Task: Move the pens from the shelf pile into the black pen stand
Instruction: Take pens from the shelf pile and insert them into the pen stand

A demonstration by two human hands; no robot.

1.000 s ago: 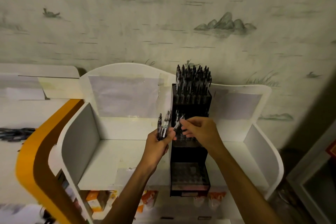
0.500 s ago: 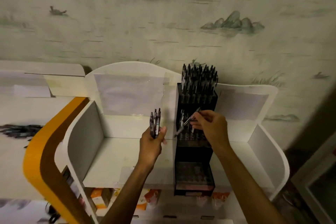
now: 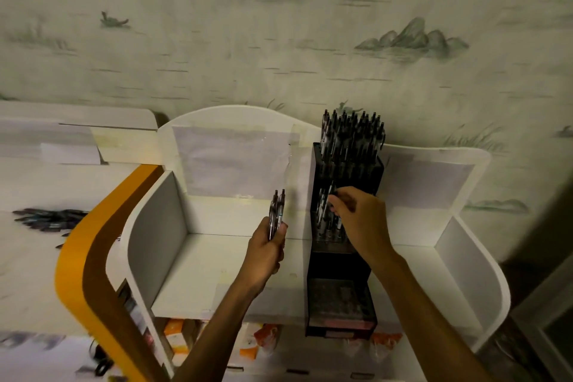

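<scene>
Roughly midway: stand (image 3: 347, 164) top tier full, middle tier partly filled at frame centre. Right hand (image 3: 361, 220) pinches a pen into it; left hand (image 3: 266, 248) grips spare pens (image 3: 277, 211). Pile (image 3: 46, 219) remains at left edge.

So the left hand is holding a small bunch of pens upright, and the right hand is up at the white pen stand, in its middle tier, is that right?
Not quite. The stand is black, not white: the head view shows the black pen stand against the white shelf. The rest holds: the left hand holds a small bunch of pens upright, and the right hand is at the stand's middle tier.
</scene>
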